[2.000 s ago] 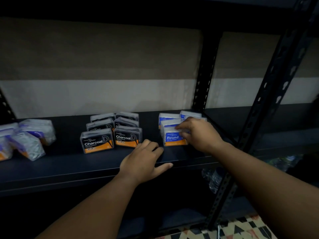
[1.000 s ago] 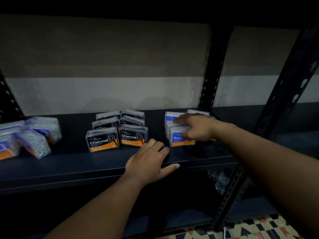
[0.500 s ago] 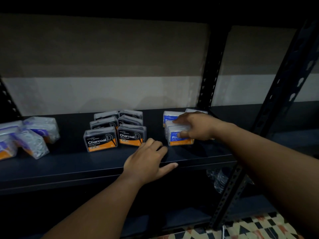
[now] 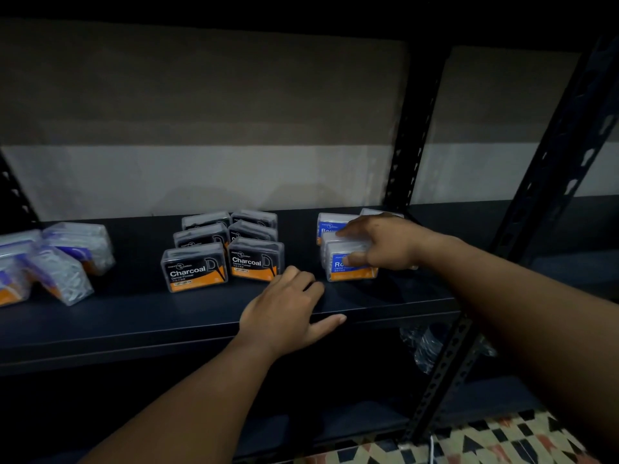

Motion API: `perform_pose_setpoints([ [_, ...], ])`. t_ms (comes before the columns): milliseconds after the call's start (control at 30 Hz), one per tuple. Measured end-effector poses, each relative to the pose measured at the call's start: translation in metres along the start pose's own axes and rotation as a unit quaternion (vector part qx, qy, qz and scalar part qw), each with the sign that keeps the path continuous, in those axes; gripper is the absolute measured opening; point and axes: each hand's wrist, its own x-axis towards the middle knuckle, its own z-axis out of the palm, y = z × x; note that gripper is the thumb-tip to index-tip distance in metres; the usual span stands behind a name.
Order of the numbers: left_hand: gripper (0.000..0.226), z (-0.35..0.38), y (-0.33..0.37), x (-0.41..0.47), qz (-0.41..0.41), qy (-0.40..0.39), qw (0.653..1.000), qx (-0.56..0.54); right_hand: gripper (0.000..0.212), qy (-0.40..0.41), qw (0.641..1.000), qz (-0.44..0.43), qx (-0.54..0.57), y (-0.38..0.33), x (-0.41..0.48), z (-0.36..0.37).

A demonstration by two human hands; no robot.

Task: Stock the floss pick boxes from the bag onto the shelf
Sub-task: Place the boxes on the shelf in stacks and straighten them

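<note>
The dark shelf (image 4: 134, 316) is pressed at its front edge by the left hand (image 4: 284, 313), laid flat with its grip empty. The charcoal boxes (image 4: 221, 252) are ranked just left of the right hand (image 4: 378, 242). The front blue box (image 4: 348, 266) is held in the right grip, thumb on its face.

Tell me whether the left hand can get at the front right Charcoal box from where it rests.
Probably yes. The left hand lies flat on the shelf, its fingertips just short of the front right Charcoal box, with nothing between them; the right hand is busy at the blue boxes.
</note>
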Motion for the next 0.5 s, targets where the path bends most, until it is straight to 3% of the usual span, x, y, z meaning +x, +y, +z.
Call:
perform_pose_setpoints([
  [167, 0.070, -0.001, 0.000, 0.000, -0.002, -0.006, 1.000, -0.002, 0.049, 0.057, 0.995, 0.021, 0.083, 0.004, -0.004, -0.010],
  [300, 0.068, -0.002, 0.000, 0.000, -0.002, -0.004, 1.000, -0.004, 0.033, 0.132, 0.988, 0.056, 0.059, 0.025, -0.009, -0.017],
  [500, 0.069, 0.003, 0.000, 0.000, -0.004, 0.013, 1.000, -0.002, 0.039, 0.105, 0.986, 0.127, 0.014, 0.049, -0.021, -0.009],
])
